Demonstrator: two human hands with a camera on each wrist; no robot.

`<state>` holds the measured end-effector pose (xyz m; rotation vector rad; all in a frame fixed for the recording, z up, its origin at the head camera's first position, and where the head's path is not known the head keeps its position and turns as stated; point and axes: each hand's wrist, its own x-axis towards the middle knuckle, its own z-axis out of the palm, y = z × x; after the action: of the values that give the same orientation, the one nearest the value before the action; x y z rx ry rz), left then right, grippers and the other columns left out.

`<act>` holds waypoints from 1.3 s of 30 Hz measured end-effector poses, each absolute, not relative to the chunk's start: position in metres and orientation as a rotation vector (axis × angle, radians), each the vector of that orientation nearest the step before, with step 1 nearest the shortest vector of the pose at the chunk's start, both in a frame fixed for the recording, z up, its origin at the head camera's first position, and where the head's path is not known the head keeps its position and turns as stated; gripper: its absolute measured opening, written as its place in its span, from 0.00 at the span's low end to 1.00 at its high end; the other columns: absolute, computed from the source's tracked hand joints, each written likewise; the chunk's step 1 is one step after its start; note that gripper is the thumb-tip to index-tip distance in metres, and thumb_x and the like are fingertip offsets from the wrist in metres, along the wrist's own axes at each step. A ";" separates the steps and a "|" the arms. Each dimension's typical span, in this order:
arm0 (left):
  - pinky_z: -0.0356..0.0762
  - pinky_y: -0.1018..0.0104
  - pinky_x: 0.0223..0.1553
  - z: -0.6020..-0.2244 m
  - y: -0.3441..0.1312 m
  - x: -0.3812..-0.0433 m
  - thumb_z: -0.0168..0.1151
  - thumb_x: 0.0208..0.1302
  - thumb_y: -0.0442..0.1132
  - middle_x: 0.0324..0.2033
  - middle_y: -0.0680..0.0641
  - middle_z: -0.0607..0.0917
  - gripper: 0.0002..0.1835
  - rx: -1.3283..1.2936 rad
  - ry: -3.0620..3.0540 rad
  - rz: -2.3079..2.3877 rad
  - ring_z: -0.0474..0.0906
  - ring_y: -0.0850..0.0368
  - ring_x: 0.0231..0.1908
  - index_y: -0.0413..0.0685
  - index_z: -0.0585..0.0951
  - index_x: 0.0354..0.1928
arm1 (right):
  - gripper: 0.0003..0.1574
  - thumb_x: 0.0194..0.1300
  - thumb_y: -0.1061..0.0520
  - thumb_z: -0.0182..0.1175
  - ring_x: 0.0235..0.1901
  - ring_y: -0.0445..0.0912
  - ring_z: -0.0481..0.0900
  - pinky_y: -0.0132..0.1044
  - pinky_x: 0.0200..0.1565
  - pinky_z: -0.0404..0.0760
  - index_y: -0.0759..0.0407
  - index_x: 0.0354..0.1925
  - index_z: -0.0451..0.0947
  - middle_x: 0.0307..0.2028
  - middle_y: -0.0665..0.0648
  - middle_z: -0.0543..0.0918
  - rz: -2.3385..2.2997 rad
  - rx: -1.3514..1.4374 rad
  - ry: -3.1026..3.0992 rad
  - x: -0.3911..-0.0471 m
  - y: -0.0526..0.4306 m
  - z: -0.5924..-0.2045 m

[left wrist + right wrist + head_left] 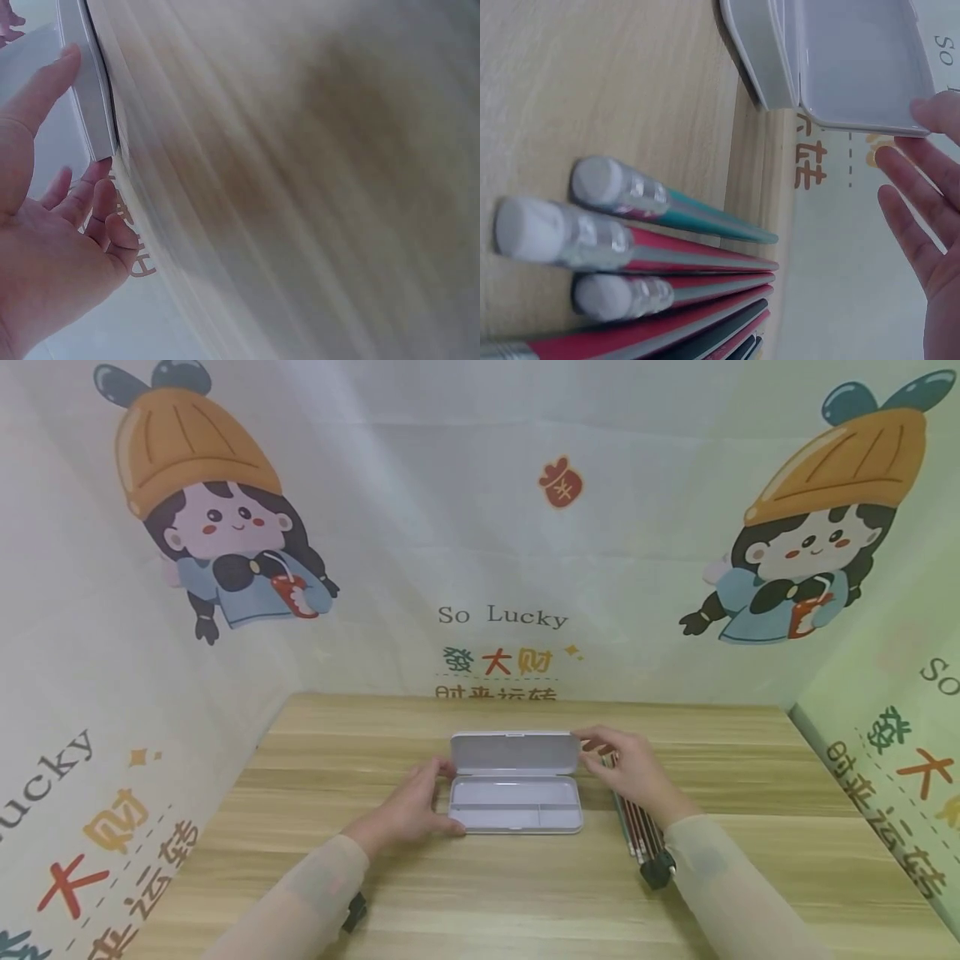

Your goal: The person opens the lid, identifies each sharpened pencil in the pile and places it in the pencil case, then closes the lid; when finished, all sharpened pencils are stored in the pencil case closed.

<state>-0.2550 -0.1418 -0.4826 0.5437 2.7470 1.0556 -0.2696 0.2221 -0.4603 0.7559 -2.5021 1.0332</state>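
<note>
Head view: an open white case [516,792] lies on the wood-grain surface [487,893], its lid [516,753] raised at the far side. Its inside is divided into a long rear compartment and two front ones, the left wider than the right. The left hand [408,806] holds the left end, thumb at the near corner and other fingers near the hinge. The right hand [633,768] pinches the lid's upper right corner, thumb on the inner face and other fingers behind, as the right wrist view shows. Just right of the case, partly under the right arm, lie pencils [634,831] with white erasers [604,181]; red and teal barrels show. A printed cloth [375,527] hangs behind.
</note>
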 end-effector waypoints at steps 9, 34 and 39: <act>0.64 0.43 0.74 -0.479 -0.141 -0.258 0.85 0.42 0.44 0.64 0.42 0.78 0.47 0.549 2.719 1.057 0.69 0.42 0.68 0.45 0.74 0.67 | 0.34 0.64 0.66 0.69 0.49 0.57 0.87 0.50 0.49 0.88 0.58 0.67 0.75 0.53 0.63 0.88 1.008 0.742 -2.620 -0.281 0.223 -0.465; 0.66 0.43 0.73 -0.481 -0.138 -0.271 0.88 0.38 0.41 0.62 0.39 0.79 0.46 0.588 2.694 0.956 0.70 0.40 0.65 0.41 0.75 0.63 | 0.51 0.64 0.61 0.70 0.55 0.63 0.84 0.59 0.60 0.82 0.55 0.79 0.58 0.55 0.69 0.84 1.184 0.602 -2.922 -0.293 0.217 -0.469; 0.66 0.42 0.73 -0.480 -0.138 -0.271 0.88 0.38 0.41 0.62 0.38 0.79 0.47 0.579 2.684 0.959 0.70 0.39 0.65 0.41 0.75 0.63 | 0.50 0.66 0.61 0.68 0.57 0.64 0.83 0.60 0.61 0.81 0.56 0.79 0.57 0.58 0.71 0.82 1.206 0.616 -2.895 -0.293 0.217 -0.470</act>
<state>-0.2712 -0.1384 -0.4800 0.5785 2.6842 0.9592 -0.2928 0.2168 -0.4704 0.6164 -2.8948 1.2055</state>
